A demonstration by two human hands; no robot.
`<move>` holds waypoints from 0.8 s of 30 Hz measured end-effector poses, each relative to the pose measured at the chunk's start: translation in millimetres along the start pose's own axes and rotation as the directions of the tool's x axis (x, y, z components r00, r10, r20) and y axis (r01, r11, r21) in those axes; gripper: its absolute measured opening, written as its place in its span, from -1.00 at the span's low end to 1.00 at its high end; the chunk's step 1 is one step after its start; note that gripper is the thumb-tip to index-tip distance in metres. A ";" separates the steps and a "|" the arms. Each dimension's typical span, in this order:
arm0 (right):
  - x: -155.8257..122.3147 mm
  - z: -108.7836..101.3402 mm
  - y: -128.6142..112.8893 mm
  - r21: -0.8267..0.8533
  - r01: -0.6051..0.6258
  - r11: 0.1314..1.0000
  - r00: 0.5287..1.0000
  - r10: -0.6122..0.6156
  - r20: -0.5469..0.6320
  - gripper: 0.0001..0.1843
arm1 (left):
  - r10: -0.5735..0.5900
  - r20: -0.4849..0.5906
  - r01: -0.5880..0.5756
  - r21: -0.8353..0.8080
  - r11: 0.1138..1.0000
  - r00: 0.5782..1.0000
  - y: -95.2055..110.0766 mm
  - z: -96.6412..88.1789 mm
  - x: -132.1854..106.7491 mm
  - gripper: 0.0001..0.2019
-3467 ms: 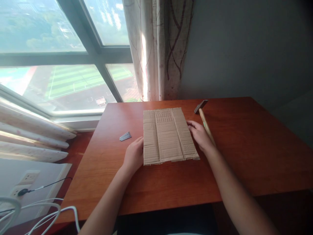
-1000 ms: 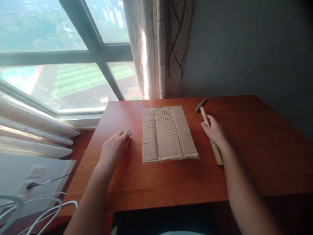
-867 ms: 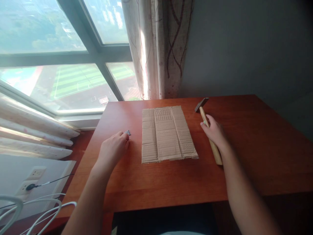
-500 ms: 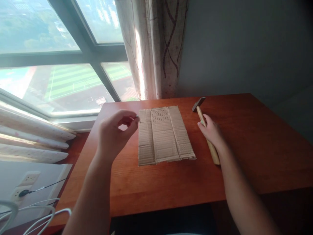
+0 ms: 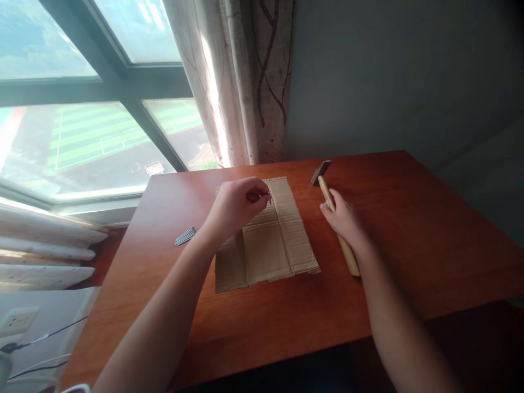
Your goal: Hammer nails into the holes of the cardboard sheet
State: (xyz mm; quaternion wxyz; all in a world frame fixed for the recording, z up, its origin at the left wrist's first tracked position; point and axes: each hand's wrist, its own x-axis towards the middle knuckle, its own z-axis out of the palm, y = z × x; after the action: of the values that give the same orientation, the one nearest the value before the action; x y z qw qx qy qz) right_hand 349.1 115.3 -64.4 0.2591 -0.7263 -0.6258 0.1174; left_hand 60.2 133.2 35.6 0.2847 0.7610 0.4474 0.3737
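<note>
Cardboard sheet: flat on tabletop, creases running away from the person. Left hand: hovering over the sheet's far end, thumb and fingertips pinched narrow on a nail, which is thin and barely visible and held low, close to the cardboard. Right hand: laid over the wooden handle of hammer, fingers curled round it. The hammer lies on the tabletop just right of the sheet, head pointing away, on that hand's own side. Spare nails: small bundle left of the sheet, apart from it, beside the left forearm.
</note>
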 end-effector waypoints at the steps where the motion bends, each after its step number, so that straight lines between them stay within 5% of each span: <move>1: -0.2 0.0 0.0 -0.002 0.002 1.000 1.000 -0.002 -0.001 -0.33 | 0.005 0.000 -0.005 0.010 1.000 1.000 -0.6 0.0 0.2 -0.94; 24: -0.4 -0.9 0.5 -0.019 -0.011 1.000 1.000 0.011 0.001 -0.33 | 0.075 0.012 -0.076 0.103 0.992 0.997 -0.3 1.3 -0.8 -0.93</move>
State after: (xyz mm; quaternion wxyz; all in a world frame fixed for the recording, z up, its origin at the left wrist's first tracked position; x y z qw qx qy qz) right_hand 349.9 114.6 -64.0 0.2511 -0.7321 -0.6230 0.1132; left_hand 60.9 132.5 34.5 0.2323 0.7927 0.4357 0.3575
